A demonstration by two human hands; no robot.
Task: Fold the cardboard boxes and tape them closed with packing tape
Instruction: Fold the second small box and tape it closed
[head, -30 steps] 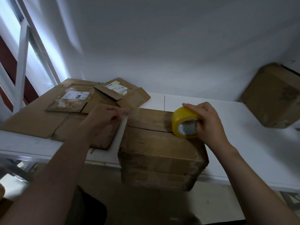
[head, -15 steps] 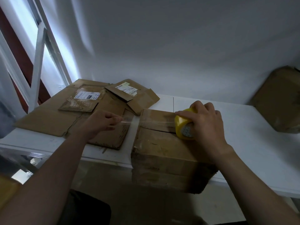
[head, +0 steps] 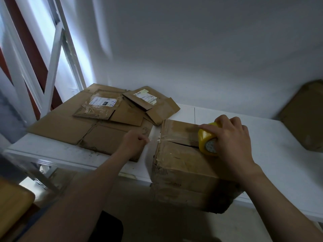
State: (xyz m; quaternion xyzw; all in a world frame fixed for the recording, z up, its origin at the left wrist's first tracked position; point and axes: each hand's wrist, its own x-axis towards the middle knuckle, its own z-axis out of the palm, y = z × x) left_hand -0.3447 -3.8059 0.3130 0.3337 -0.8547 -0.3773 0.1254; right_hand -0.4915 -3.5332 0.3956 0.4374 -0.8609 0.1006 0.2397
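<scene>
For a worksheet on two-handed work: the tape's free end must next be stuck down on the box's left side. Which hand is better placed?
Probably the left hand: it pinches the tape end beside the box, at its left edge. The right hand grips the tape roll on the box top.

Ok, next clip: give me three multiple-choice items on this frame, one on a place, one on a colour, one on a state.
1. Where is the tape roll?
A. on a chair
B. on top of the box
C. in a drawer

2. What colour is the tape roll?
A. yellow
B. red
C. black

3. What is the left hand doing?
A. hanging idle and open
B. pinching the tape strip
C. holding scissors

Answers:
1 B: the right hand holds it down on the box top.
2 A: its rim is plainly yellow.
3 B: its fingers pinch the clear tape strip, which is stretched past the box's left edge.
</scene>
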